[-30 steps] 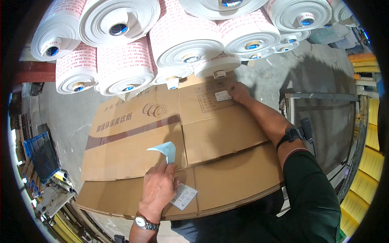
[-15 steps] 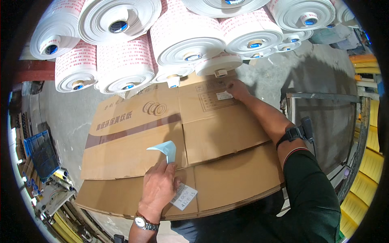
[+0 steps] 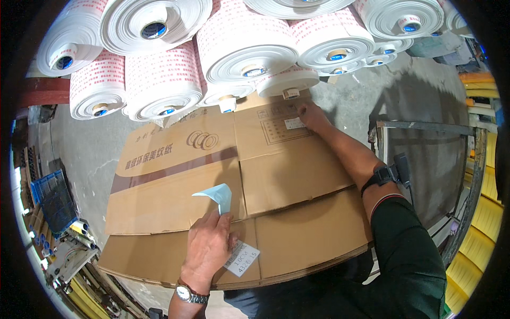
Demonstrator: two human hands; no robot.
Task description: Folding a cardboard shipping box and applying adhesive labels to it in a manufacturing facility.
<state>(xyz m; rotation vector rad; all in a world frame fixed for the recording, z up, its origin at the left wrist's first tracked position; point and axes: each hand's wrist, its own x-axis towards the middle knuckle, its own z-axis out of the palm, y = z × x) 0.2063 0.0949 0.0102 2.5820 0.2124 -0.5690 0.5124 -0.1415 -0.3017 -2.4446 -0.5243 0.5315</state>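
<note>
Flattened cardboard boxes [image 3: 175, 212] with dark printing lie stacked in front of me. My left hand [image 3: 209, 242] pinches a bent, light blue piece of paper [image 3: 224, 198] between thumb and fingers, over the near part of the stack. Partly under that hand, a white printed label [image 3: 244, 260] shows on the cardboard; I cannot tell whether the hand touches it. My right hand [image 3: 314, 118] reaches to the far right of the top box, fingers bent and close together against the cardboard. It partly covers the right end of another small white label [image 3: 294, 123]. Its fingertips are mostly hidden.
Large white rolls with red print [image 3: 247, 48] are piled beyond the boxes, overhanging their far edge. A metal-framed panel [image 3: 425, 170] stands at the right, near stacked yellow pieces [image 3: 481, 212]. A blue crate [image 3: 53, 196] and several tubes are at the left.
The view has shifted very slightly. Both hands stay in nearly the same places, the left one still pinching the blue paper.
</note>
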